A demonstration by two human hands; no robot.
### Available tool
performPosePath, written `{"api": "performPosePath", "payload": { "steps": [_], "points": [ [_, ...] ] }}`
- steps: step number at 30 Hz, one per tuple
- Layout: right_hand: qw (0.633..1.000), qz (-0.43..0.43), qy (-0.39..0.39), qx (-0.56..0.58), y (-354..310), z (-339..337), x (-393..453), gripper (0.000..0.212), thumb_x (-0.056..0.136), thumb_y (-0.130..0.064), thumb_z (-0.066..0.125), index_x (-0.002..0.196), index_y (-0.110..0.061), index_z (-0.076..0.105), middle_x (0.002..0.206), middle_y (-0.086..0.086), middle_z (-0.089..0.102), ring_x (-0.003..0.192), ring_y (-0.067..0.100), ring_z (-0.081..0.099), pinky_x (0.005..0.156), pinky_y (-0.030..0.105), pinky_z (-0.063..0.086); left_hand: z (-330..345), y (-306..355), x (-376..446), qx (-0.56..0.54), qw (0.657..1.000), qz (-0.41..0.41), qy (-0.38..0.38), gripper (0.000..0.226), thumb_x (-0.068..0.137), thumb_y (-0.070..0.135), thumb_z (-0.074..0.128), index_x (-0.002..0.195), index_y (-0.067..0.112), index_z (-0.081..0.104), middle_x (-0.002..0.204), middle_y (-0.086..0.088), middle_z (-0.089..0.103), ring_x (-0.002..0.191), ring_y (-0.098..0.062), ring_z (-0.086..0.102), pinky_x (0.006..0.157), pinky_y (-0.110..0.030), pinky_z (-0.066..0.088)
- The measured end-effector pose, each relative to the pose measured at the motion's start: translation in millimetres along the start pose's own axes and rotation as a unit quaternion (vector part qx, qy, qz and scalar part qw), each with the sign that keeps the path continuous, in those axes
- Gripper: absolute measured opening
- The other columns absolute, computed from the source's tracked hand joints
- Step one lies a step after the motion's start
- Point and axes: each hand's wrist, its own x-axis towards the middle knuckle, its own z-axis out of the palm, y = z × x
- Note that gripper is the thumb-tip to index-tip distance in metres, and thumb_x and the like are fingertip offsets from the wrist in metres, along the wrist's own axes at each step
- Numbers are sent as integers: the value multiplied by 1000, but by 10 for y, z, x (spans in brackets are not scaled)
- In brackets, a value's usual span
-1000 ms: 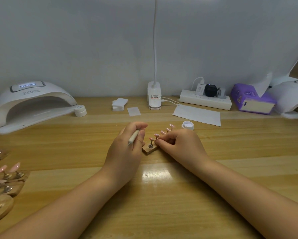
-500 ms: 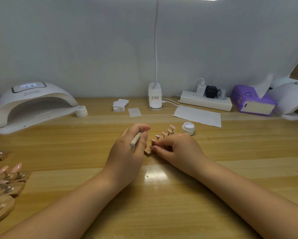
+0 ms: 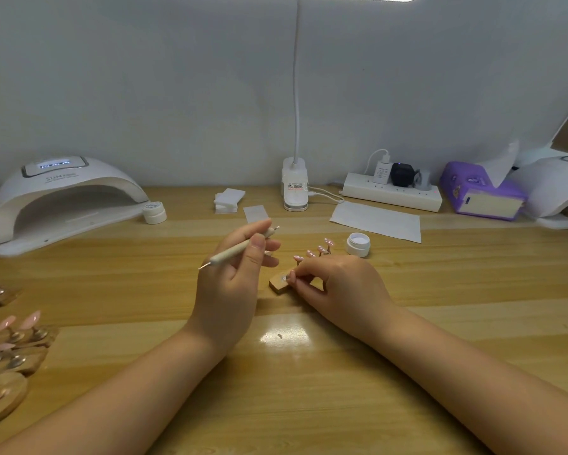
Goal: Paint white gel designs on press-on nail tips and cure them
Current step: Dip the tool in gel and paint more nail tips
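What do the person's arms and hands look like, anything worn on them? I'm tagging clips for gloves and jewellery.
Both forearms are bare right down to the frame edge, with no sleeves in view. The left hand and right hand wear no gloves. No rings, bracelets or watch show. The fingernails that show look short and plain.

Both forearms reach in from the near edge. The left hand point(image 3: 233, 274) is raised, fingers and thumb curled in a pinch; the right hand point(image 3: 337, 287) rests low, fingertips point(image 3: 292, 276) pinched together.
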Motion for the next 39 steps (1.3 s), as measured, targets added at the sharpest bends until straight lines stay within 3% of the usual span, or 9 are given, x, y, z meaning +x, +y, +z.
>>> {"api": "performPosePath", "payload": {
  "steps": [5, 11, 14, 18, 23, 28, 32, 34, 39],
  "points": [
    [1000, -4, 0, -2, 10, 11, 9, 14, 93, -29, 62, 94, -23, 75, 97, -8, 74, 97, 14, 67, 74, 16, 34, 11, 8, 0, -19, 1000, -5, -1, 34, 91, 35, 45, 116, 19, 62, 95, -3, 72, 79, -18, 70, 75, -21, 53],
    [999, 12, -5, 29, 20, 3, 15, 12, 91, -27, 63, 93, -23, 75, 88, -11, 73, 89, 8, 62, 67, 18, 39, 9, -15, -7, -11, 1000, -17, 5, 28, 92, 36, 46, 112, 25, 63, 93, -3, 72, 77, -19, 69, 76, -31, 56],
    [998, 25, -6, 51, 30, 5, 33, 11, 90, -26, 64, 91, -24, 75, 85, -11, 72, 74, 1, 52, 63, 17, 36, 17, -32, -15, 10, 999, -30, -16, 26, 94, 41, 45, 112, 30, 61, 93, 3, 70, 79, -17, 70, 77, -39, 56],
    [997, 39, 0, 66, 50, 12, 38, 9, 88, -26, 66, 88, -26, 74, 82, -13, 72, 58, -6, 45, 60, 18, 36, 46, -64, -32, 52, 996, -39, -58, 20, 95, 36, 46, 111, 36, 58, 94, 19, 68, 82, -8, 70, 78, -30, 54],
    [995, 52, 14, 84, 53, 25, 38, 7, 85, -23, 67, 87, -25, 74, 79, -14, 71, 59, -14, 50, 61, 12, 39, 41, -70, -37, 68, 995, -32, -68, 20, 98, 26, 47, 111, 38, 57, 94, 22, 67, 84, -7, 69, 76, -22, 53],
    [976, 90, 26, 199, 94, -3, 33, 4, 84, -17, 71, 86, -18, 75, 75, -15, 69, 65, -4, 60, 64, 10, 43, 25, -57, -26, 55, 998, -14, -34, 22, 99, 21, 47, 115, 30, 58, 96, 10, 68, 82, -8, 69, 74, -23, 54],
    [951, 126, 40, 278, 93, -11, 56, 3, 81, -15, 73, 82, -12, 72, 80, -3, 72, 72, 10, 67, 72, 33, 57, 9, -61, -8, 63, 997, -25, -38, 23, 99, 21, 45, 117, 29, 57, 99, 7, 67, 83, -8, 69, 75, -25, 54],
    [948, 127, 38, 290, 75, -8, 57, 2, 81, -12, 73, 82, -12, 71, 80, -2, 71, 71, 13, 68, 71, 37, 58, 16, -60, -8, 71, 996, -30, -50, 22, 99, 22, 45, 115, 34, 56, 100, 9, 66, 82, -9, 70, 75, -26, 54],
    [940, 137, 40, 309, 76, -10, 54, 3, 83, -13, 72, 82, -14, 69, 76, 1, 68, 63, 16, 65, 59, 30, 55, 25, -49, -44, 91, 992, -22, -79, 22, 98, 28, 45, 112, 44, 53, 103, 10, 64, 70, -9, 70, 70, -29, 54]
  ]
}}
